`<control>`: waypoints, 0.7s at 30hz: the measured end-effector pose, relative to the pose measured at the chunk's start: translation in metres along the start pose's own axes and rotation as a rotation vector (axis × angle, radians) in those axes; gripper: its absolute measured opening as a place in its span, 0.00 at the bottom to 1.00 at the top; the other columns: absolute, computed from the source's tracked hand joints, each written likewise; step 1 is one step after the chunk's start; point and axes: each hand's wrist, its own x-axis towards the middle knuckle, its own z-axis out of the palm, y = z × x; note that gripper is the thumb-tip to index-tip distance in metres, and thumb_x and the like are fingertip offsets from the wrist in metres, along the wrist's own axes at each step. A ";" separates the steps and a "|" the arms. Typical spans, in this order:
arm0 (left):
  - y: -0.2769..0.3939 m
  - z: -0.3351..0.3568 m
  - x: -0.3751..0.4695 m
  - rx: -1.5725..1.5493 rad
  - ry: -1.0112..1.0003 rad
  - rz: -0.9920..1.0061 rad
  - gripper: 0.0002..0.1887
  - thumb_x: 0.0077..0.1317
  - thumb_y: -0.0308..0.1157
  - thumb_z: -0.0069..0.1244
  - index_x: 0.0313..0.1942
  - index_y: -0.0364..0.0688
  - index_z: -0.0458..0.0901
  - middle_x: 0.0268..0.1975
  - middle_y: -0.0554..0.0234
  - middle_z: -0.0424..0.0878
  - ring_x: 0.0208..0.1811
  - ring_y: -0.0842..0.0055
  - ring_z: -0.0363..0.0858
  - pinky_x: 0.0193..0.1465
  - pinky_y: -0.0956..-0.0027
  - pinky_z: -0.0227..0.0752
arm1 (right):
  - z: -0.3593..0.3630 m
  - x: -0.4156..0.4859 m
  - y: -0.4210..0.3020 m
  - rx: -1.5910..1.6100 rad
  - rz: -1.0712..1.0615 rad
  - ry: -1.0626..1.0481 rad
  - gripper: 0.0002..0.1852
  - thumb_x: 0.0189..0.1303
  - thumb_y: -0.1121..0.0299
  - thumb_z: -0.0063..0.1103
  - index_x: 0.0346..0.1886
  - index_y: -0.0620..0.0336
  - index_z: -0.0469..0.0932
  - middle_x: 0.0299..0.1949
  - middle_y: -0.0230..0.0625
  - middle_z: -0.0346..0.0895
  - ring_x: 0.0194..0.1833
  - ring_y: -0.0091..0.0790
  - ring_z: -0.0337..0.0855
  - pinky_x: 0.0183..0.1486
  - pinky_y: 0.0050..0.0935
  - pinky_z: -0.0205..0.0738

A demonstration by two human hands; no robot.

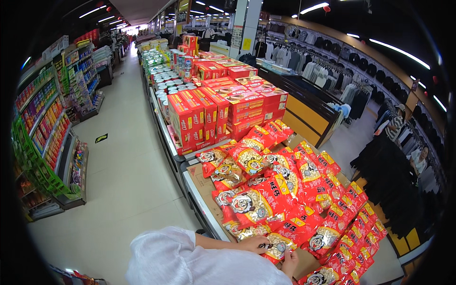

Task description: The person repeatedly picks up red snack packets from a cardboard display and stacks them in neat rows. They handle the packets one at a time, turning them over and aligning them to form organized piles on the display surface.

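A red snack bag (291,229) with a clear window showing small pale round biscuits lies at the near edge of a heap of like bags. My left hand (257,244) grips its left side, fingers curled over the window. With thumb and fingers, my right hand (290,261) pinches its lower right edge. Behind it another bag (251,205), printed with a cartoon face, leans on the heap. To the right, more red bags (322,237) stand in slanted, overlapping rows. Bare brown cardboard (308,262) shows beside my right hand.
Red boxes (194,119) are stacked behind the bags, with cans (172,83) farther left. The display table's metal edge (208,213) borders a tiled aisle (131,185). Snack shelves (53,131) stand across it. Two people (393,126) are among clothing racks at right.
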 end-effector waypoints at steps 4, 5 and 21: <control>0.005 -0.003 0.003 -0.094 0.090 -0.198 0.31 0.72 0.53 0.48 0.60 0.33 0.73 0.51 0.45 0.81 0.53 0.63 0.80 0.55 0.63 0.74 | 0.031 -0.008 -0.087 0.009 -0.086 -0.084 0.05 0.69 0.72 0.56 0.38 0.64 0.79 0.31 0.26 0.79 0.31 0.16 0.72 0.35 0.18 0.67; 0.009 -0.006 0.004 -0.176 0.079 -0.231 0.31 0.72 0.53 0.48 0.60 0.33 0.73 0.51 0.47 0.81 0.52 0.66 0.79 0.53 0.65 0.73 | 0.036 -0.010 -0.108 0.033 -0.158 -0.145 0.05 0.69 0.73 0.57 0.37 0.63 0.78 0.30 0.26 0.78 0.31 0.16 0.71 0.35 0.17 0.66; 0.139 -0.089 0.024 -0.157 -0.144 0.014 0.29 0.72 0.42 0.52 0.69 0.39 0.66 0.39 0.64 0.85 0.39 0.78 0.83 0.42 0.71 0.76 | 0.013 0.011 -0.109 0.439 0.278 0.048 0.10 0.72 0.72 0.51 0.52 0.62 0.77 0.46 0.35 0.83 0.46 0.30 0.83 0.50 0.33 0.80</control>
